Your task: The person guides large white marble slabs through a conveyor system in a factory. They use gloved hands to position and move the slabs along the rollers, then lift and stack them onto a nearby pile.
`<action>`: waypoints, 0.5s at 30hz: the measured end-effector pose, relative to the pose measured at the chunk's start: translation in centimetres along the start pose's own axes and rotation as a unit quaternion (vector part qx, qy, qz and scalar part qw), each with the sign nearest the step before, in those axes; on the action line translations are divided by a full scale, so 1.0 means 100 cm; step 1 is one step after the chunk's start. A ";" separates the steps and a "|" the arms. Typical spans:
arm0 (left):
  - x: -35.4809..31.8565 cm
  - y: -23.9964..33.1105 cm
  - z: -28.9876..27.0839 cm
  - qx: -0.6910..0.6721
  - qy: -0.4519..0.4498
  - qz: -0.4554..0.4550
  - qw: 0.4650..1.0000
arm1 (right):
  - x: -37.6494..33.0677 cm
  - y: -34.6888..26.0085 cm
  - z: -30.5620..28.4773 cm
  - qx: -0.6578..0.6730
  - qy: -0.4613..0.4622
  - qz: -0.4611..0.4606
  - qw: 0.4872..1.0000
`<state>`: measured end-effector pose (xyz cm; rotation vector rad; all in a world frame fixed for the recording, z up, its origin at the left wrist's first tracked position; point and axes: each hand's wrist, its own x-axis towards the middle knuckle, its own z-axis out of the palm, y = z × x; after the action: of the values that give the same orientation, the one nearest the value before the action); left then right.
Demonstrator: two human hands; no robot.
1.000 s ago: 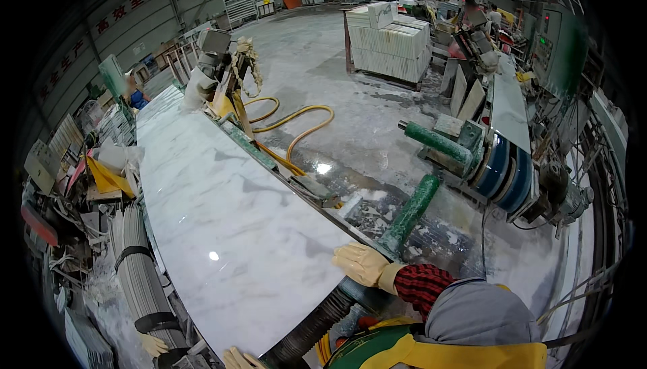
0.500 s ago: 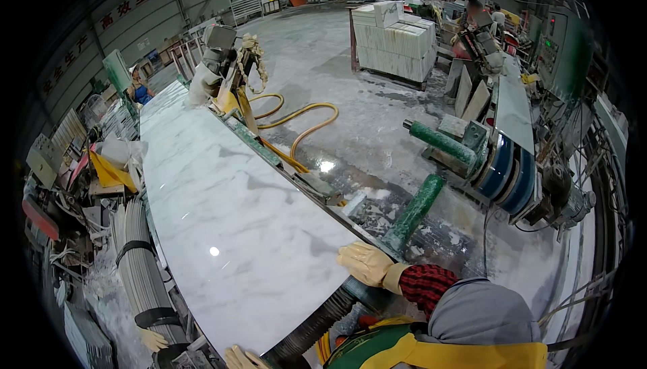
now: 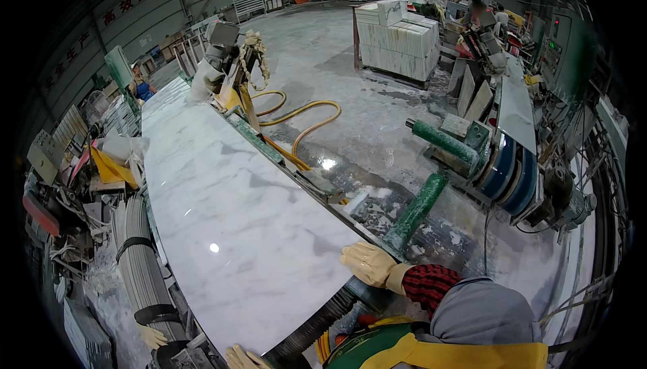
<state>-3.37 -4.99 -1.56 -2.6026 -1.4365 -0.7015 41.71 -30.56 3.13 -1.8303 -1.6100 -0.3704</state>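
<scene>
A long, polished white stone slab with grey veining stretches from the lower middle toward the far left. My right hand, in a cream glove below a red-and-black checked sleeve, lies on its near right corner with the fingers extended flat. At the bottom edge of the picture, the gloved fingers of my left hand rest at the slab's near end, stretched out; the rest of that hand is cut off. Beneath the near end runs a dark ribbed bellows.
Left of the slab lies a strapped grey bundle, with a cream glove beside its lower end; whether a hand fills it I cannot tell. Right are a green cylinder and blue rollers. Yellow hose crosses the floor. Stacked tiles stand farther back.
</scene>
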 end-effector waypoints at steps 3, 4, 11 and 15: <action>-0.004 -0.005 0.004 -0.004 0.007 0.006 1.000 | 0.002 -0.004 -0.003 -0.001 0.005 0.002 1.000; -0.004 -0.004 0.003 -0.004 0.002 0.002 1.000 | 0.004 -0.006 -0.005 -0.002 0.006 0.004 1.000; -0.002 0.008 -0.008 -0.013 -0.005 0.000 1.000 | 0.006 -0.009 -0.012 -0.001 -0.013 0.020 1.000; -0.005 0.006 -0.005 -0.009 0.000 0.002 1.000 | 0.003 -0.010 -0.012 -0.006 -0.004 0.017 1.000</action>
<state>-3.28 -5.85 -1.24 -2.6183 -1.4306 -0.7180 41.08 -31.09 4.43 -1.8680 -1.5844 -0.3590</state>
